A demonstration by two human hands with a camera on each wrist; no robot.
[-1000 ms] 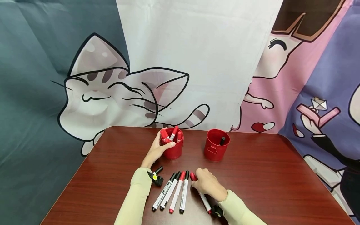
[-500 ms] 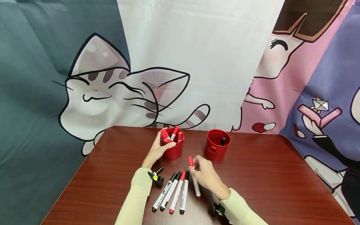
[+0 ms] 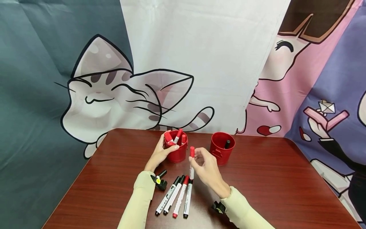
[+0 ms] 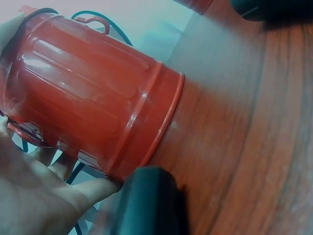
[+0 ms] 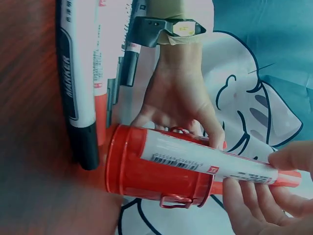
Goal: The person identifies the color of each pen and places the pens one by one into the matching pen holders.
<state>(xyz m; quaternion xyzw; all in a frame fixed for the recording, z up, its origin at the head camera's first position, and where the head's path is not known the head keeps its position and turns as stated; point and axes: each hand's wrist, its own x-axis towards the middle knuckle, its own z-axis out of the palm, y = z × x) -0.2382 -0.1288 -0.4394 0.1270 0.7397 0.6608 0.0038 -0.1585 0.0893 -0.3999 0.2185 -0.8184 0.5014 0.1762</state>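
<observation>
My left hand (image 3: 158, 156) holds the left red bucket (image 3: 176, 156) by its side, thumb at the rim. Several red-capped markers (image 3: 168, 137) stand in that bucket. My right hand (image 3: 211, 171) pinches a red-capped marker (image 5: 195, 159) between thumb and fingers. In the head view this marker is upright, cap up, just right of the left bucket and apart from it. The right wrist view shows its white barrel in front of the bucket. In the left wrist view the bucket wall (image 4: 88, 88) fills the upper left, with my fingers curved against it.
Another red bucket (image 3: 224, 156) stands to the right with a black-capped marker (image 3: 227, 144) inside. Several markers, black-capped (image 3: 167, 195) and red-capped (image 3: 180, 197), lie side by side on the brown table (image 3: 108, 197). A dark cylinder (image 3: 162, 173) sits by my left wrist.
My right hand has lifted the red-capped marker off the table and carried it forward and left, turning it upright beside the left bucket. The left hand stays on its bucket.
</observation>
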